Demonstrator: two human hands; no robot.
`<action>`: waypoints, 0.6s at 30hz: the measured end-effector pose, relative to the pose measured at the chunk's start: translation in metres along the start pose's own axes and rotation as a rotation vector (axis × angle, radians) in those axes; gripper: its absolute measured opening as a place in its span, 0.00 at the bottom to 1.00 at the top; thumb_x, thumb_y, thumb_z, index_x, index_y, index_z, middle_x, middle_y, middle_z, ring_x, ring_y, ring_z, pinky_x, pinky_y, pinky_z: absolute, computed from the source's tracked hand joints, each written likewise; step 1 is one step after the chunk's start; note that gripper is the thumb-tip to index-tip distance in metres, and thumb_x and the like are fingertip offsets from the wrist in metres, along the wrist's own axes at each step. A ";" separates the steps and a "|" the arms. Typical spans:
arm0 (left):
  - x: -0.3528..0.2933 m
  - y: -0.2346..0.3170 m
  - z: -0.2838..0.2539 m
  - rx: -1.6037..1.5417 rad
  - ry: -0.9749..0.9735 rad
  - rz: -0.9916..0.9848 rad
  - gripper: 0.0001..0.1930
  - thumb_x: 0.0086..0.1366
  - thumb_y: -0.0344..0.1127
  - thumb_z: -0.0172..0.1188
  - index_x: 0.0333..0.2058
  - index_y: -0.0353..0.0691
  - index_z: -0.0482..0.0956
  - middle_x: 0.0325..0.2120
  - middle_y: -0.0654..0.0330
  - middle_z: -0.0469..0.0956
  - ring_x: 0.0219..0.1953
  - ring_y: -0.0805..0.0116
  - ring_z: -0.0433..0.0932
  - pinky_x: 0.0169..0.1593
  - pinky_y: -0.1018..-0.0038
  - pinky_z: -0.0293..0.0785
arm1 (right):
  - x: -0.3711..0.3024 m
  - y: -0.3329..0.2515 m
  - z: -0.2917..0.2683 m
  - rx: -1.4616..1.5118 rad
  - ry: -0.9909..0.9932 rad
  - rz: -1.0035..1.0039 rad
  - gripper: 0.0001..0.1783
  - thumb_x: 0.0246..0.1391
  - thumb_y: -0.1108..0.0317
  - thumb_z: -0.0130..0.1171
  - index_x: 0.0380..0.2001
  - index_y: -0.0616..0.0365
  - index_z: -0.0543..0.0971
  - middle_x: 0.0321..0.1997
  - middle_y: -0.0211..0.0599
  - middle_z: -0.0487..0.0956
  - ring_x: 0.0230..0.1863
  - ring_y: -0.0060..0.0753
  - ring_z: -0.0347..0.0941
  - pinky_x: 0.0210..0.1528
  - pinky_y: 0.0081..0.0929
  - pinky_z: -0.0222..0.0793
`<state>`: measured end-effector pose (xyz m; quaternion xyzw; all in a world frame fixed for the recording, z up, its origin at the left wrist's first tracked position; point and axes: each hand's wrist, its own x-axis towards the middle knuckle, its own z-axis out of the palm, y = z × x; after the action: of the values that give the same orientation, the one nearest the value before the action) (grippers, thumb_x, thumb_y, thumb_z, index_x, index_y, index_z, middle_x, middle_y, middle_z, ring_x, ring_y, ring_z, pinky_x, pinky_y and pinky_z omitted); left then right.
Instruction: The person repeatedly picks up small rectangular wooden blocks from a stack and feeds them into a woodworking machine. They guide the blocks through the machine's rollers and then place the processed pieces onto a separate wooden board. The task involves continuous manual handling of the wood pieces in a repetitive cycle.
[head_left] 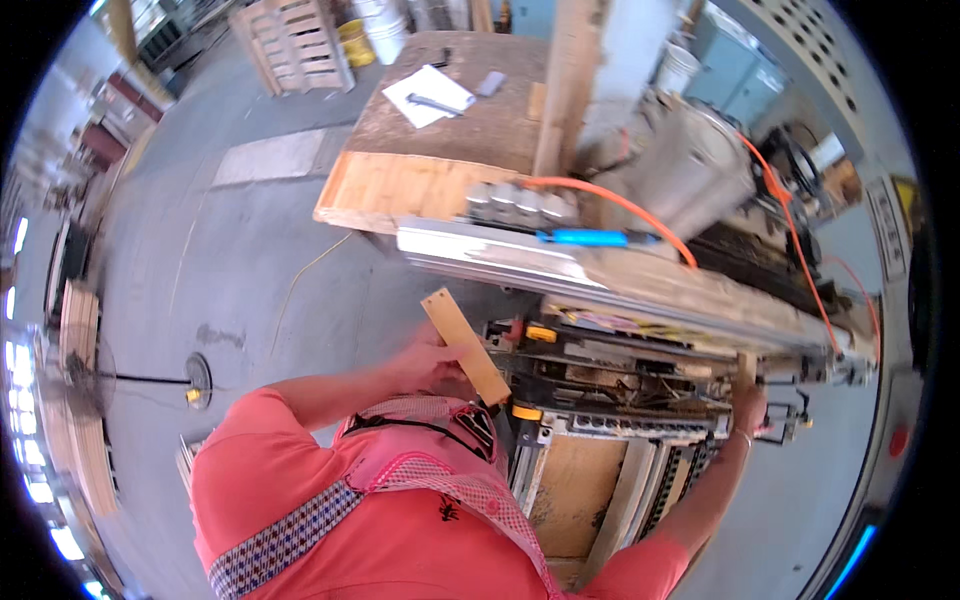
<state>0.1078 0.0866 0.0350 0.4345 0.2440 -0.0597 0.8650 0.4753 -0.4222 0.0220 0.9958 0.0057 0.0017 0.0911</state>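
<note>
Left hand (425,362) grips wood strip (465,345); right hand (748,402) closed on wood piece (745,367)

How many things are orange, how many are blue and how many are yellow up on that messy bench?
Orange: 1, the hose
Blue: 1, the tool handle
Yellow: 2, the knobs
Total: 4

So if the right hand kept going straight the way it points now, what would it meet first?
Probably the long wooden board lying across the machine: the right hand points up at its near edge, with a small wood piece in its fingers. Depth is unclear here.
</note>
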 end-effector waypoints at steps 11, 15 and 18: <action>0.065 0.186 -0.406 0.612 1.132 0.410 0.17 0.60 0.43 0.53 0.42 0.37 0.77 0.26 0.59 0.79 0.29 0.74 0.75 0.33 0.74 0.70 | -0.135 -0.048 -0.004 0.164 0.139 0.180 0.26 0.43 0.54 0.59 0.43 0.60 0.75 0.42 0.51 0.75 0.40 0.53 0.72 0.42 0.46 0.67; 0.147 0.206 -0.502 0.481 1.083 0.360 0.18 0.58 0.43 0.54 0.42 0.38 0.78 0.31 0.57 0.80 0.33 0.73 0.77 0.38 0.74 0.71 | -0.233 -0.043 0.017 -0.035 0.095 0.092 0.16 0.40 0.60 0.60 0.31 0.58 0.79 0.27 0.49 0.78 0.29 0.52 0.74 0.32 0.45 0.69; 0.164 0.202 -0.535 0.535 1.103 0.329 0.18 0.56 0.44 0.56 0.41 0.39 0.78 0.32 0.57 0.80 0.34 0.71 0.78 0.39 0.74 0.72 | -0.268 -0.102 -0.011 0.015 -0.215 0.138 0.14 0.36 0.63 0.62 0.28 0.59 0.78 0.26 0.49 0.78 0.26 0.48 0.75 0.30 0.41 0.69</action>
<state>0.1164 0.6466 -0.1659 0.6341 0.5606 0.2479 0.4714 0.2065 -0.3228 0.0140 0.9890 -0.0728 -0.0986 0.0834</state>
